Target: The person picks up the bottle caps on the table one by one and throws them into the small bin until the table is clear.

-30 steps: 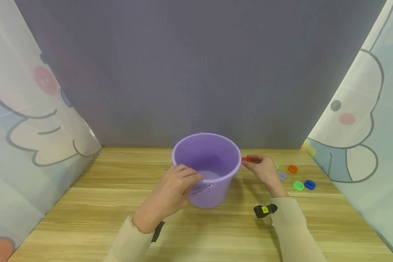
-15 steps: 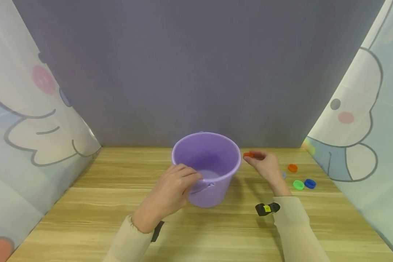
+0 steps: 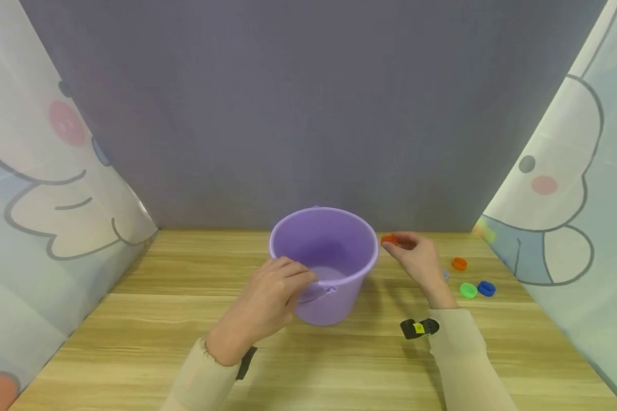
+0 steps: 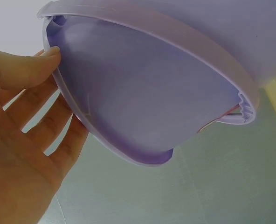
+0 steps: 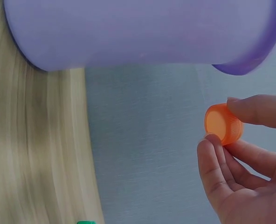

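Pinch of right hand (image 3: 419,258) on orange cap (image 5: 223,124), up just beside purple bucket (image 3: 325,309); grip of left hand (image 3: 269,294) on its rim (image 4: 198,46). Best to squeeze softly and hold bucket still.

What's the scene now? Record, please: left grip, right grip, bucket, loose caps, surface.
left grip: holds purple bucket at the rim
right grip: pinches orange cap, outside the bucket
bucket: upright
loose caps: second orange cap, green cap, dark blue cap, pale blue cap (partly hidden)
surface: wood-grain table
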The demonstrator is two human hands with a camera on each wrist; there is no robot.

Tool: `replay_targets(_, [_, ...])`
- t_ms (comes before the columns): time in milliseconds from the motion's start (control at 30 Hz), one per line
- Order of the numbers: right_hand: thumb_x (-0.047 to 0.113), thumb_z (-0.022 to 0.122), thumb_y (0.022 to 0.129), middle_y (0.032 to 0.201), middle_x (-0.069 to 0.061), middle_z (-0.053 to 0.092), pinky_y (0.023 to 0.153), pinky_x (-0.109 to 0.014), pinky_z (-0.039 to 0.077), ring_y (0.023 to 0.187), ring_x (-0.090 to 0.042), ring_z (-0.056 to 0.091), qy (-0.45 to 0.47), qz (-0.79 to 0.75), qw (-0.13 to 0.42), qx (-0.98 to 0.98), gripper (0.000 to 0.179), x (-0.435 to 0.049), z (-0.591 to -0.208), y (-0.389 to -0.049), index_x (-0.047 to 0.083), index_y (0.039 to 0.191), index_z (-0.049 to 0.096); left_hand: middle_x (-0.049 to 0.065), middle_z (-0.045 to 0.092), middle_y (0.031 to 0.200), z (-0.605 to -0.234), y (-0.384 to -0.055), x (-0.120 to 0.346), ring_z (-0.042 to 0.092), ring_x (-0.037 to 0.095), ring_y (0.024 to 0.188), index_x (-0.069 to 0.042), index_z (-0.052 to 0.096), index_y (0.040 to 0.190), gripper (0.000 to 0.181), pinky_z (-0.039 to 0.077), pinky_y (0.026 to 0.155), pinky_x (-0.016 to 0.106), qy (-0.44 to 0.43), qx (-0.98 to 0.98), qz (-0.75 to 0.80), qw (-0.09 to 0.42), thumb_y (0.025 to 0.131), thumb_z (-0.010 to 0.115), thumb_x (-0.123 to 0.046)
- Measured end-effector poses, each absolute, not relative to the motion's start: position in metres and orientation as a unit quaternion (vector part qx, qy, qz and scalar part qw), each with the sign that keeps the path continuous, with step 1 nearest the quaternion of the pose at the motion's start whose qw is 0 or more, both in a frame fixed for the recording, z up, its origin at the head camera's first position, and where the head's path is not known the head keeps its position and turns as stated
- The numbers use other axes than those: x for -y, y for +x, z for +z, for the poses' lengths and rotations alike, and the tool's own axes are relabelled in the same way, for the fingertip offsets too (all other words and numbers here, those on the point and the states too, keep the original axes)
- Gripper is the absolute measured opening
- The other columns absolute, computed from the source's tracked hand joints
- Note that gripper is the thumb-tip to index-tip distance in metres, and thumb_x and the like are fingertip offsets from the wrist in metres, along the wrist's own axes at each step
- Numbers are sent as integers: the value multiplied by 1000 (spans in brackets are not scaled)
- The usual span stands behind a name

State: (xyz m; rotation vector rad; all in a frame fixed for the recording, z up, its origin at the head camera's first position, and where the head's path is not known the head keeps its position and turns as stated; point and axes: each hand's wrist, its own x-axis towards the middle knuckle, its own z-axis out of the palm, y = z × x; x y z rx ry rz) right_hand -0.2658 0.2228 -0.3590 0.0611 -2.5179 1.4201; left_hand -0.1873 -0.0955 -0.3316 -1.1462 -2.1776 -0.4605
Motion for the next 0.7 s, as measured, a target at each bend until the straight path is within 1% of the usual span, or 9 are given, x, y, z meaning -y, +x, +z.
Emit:
replay_targets(267, [36,74,93,121,-22,67,71,-19,53,107,-31,62,16,499,139,855,56,-223,-351,-259,-3,132,63,-3,73,99,-331,-187,95,65,17,92,-12,77,102,33,52,84,35,-435,828,-174,309,78,75,12])
replay_targets(433, [38,74,93,122,-22,67,73,-19,52,109,-31,62,24,495,140,857,58,-221,-348,-256,-2,133,62,-3,73,99,-332,-186,97,64,17,92,-12,77,102,31,52,85,35,-432,829,-178,308,80,74,10])
replay_targets(700, [36,75,93,117,-19,68,75,-18,50,102,-25,61,30,497,162,852,53,-218,-340,-249,-1,130,65,-4,73,99,-332,-186,97,64,16,92,-12,77,102,31,52,84,35,-434,825,-178,314,81,75,10])
